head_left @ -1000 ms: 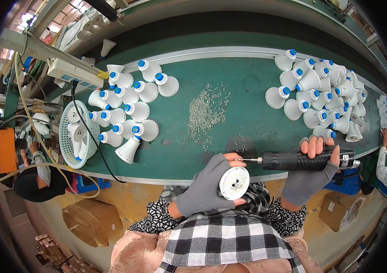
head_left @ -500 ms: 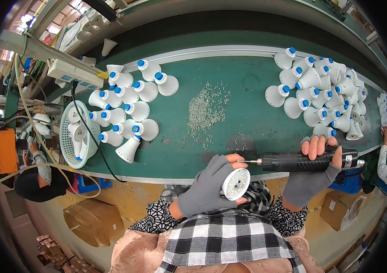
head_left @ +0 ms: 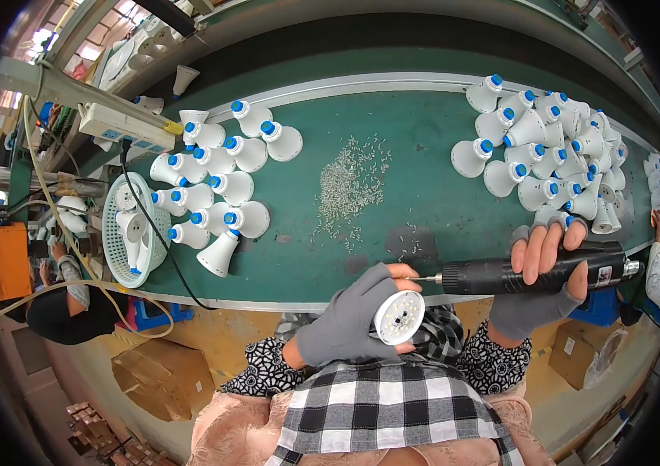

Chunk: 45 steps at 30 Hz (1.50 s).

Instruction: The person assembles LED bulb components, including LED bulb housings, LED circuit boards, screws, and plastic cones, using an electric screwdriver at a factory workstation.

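Observation:
My left hand [head_left: 349,318], in a grey fingerless glove, is wrapped round a white LED bulb housing [head_left: 399,318] whose open face with the LED board points up toward me. My right hand [head_left: 543,272], gloved alike, grips a black electric screwdriver [head_left: 493,277] lying sideways. The bit of the screwdriver points left and its tip is by my left fingertips, just above the housing. Whether a screw sits on the tip is too small to tell. Beyond my hands, a loose pile of small screws [head_left: 349,186] lies on the green table [head_left: 423,128].
Several white bulb housings with blue caps stand at left [head_left: 248,153] and in a dense group at right [head_left: 532,155]. A pale green basket [head_left: 116,248] holds more parts. A black cable [head_left: 151,213] hangs from a power strip [head_left: 124,124]. Co-workers sit at both sides.
My right hand and the screwdriver have shifted slightly, with the tool's rear end a little farther right. The housing in my left hand has moved slightly left.

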Tool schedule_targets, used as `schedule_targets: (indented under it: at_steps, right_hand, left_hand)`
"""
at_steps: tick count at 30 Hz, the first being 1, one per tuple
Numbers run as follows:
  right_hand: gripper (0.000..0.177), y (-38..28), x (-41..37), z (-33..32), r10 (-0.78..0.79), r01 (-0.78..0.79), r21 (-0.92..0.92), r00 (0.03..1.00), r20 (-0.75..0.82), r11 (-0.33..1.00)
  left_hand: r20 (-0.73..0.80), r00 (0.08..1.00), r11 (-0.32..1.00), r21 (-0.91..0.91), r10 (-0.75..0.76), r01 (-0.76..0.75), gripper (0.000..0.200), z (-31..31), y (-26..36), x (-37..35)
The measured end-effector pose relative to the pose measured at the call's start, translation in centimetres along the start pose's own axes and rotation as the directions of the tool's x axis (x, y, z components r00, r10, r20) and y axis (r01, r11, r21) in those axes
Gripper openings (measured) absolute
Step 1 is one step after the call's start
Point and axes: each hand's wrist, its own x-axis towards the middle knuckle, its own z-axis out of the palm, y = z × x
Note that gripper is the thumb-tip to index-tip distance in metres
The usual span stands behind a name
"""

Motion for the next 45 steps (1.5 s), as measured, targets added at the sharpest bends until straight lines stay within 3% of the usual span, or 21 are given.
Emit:
schedule_targets:
  at_steps: [3, 6, 7, 16, 28, 45]
  right_hand:
    - [0.026, -0.5, -0.4, 0.8, -0.067, 0.065, -0.022, 0.985, -0.162, 0.998]
    - [0.027, -1.0, -0.8, 1.1, -0.146, 0.135, -0.066, 0.969, -0.197, 0.989]
    - [0.028, -1.1, -1.1, 1.5, -0.157, 0.145, -0.076, 0.966, -0.204, 0.987]
    - [0.028, -0.4, -2.4, 3.2, -0.115, 0.107, -0.061, 0.985, -0.131, 0.992]
    - [0.023, -0.6, -1.7, 3.9, -0.01, 0.009, -0.006, 0.977, -0.211, 1.0]
    - [0.026, -0.6, -2.1, 4.9, -0.082, 0.06, -0.104, 0.972, -0.221, 0.993]
  left_hand:
    - [-0.042, 0.997, 0.982, -0.179, -0.065, 0.056, 0.07, 0.2, -0.5, -0.2]
    - [-0.017, 0.951, 0.905, -0.312, -0.31, 0.289, 0.07, 0.2, -0.1, -0.8]
    - [-0.046, 0.949, 0.902, -0.327, -0.311, 0.28, 0.071, 0.3, 0.0, -0.8]
    - [-0.123, 0.973, 0.981, -0.024, -0.195, 0.193, 0.067, 1.1, -0.3, -0.7]
    - [-0.114, 0.984, 0.984, -0.128, -0.137, 0.122, 0.067, 1.2, -1.0, -1.3]
    - [-0.167, 0.986, 1.0, 0.03, 0.003, 0.002, 0.068, 1.6, -1.1, -1.2]
